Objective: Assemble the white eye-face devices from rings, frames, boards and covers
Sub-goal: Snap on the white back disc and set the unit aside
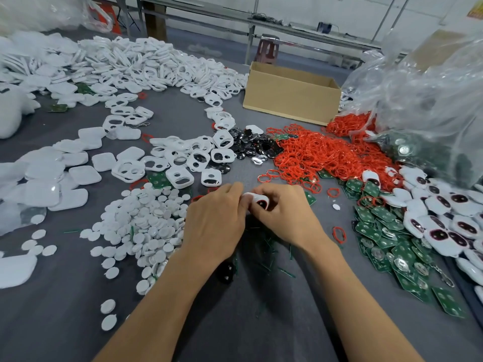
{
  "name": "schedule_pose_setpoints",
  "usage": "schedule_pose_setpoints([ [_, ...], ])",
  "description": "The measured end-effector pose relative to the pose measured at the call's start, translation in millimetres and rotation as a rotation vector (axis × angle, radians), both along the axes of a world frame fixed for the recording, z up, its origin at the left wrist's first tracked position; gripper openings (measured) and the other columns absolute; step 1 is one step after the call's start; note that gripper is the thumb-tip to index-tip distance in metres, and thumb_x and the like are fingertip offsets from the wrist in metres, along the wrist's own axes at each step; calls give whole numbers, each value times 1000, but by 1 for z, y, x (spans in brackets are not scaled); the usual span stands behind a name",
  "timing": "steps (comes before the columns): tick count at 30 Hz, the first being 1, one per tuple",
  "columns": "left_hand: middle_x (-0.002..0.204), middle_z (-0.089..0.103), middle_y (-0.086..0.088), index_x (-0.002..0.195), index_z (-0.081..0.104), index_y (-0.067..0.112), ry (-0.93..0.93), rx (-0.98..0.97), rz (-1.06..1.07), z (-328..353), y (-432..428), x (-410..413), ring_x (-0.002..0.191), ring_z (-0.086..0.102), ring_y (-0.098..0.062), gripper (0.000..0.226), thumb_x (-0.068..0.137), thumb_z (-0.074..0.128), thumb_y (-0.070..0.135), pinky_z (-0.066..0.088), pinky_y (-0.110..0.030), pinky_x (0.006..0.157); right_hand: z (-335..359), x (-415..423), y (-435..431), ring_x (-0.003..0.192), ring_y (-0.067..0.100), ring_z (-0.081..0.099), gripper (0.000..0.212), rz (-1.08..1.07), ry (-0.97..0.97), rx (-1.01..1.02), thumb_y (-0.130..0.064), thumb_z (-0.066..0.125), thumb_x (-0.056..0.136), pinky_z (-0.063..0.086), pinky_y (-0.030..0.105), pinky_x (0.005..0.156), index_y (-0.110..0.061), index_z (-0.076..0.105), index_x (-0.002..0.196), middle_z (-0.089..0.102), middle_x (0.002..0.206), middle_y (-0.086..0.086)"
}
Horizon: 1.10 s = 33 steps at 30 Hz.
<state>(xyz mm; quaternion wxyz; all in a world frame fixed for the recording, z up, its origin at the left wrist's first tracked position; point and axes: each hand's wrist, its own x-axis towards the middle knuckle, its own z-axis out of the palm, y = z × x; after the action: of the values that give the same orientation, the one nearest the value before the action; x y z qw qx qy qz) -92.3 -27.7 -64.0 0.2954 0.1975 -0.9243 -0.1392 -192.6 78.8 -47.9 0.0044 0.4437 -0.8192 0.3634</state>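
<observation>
Presently a white eye-face device is held just above the middle of the surface, pinched from both sides. The left grip is curled on its left end and the right grip is wrapped round its right end, with the fingers closed on the shell. The step is judged to be the pressing-together of the parts — pressure is best spread evenly round the rim, so that nothing inside is nipped and the halves are seated flush. One dark, red-rimmed eye is turned up and toward the near edge; the other is hidden by fingers. The long axis is judged to lie roughly along the near edge, right end tipped slightly down — though much is covered.
</observation>
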Motion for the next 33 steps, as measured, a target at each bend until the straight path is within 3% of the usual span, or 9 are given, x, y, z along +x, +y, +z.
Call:
schedule_pose_setpoints([
  [5, 68, 37, 11, 76, 36, 24, -23, 98, -19, -3, -6, -4, 66, 39, -15, 29, 99, 44, 41, 24, -32, 57, -3, 8, -4, 55, 16, 46, 11, -94, 75, -29, -11, 64, 81, 37, 29, 56, -15, 70, 74, 56, 56, -3],
  [10, 67, 36, 11, 74, 34, 25, -15, 120, -62, -4, -8, -8, 67, 37, -16, 31, 99, 44, 41, 27, -32, 59, -4, 12, -9, 70, 25, 57, 17, -178, 91, 19, -6, 62, 76, 42, 36, 65, -18, 72, 83, 69, 75, 2],
  [29, 57, 38, 9, 67, 32, 21, 93, 180, -67, -2, -5, -8, 60, 38, -18, 40, 91, 55, 42, 19, -32, 55, -9, 22, -10, 77, 18, 63, 21, -233, 65, -104, -10, 57, 73, 47, 33, 69, -22, 68, 86, 71, 83, -5],
  [33, 59, 46, 10, 70, 44, 21, 194, 353, -41, -2, -5, -11, 61, 47, -18, 35, 91, 56, 46, 32, -33, 55, -8, 17, -15, 77, 18, 62, 17, -217, 107, -189, -7, 60, 77, 46, 33, 68, -20, 68, 86, 70, 83, -4],
])
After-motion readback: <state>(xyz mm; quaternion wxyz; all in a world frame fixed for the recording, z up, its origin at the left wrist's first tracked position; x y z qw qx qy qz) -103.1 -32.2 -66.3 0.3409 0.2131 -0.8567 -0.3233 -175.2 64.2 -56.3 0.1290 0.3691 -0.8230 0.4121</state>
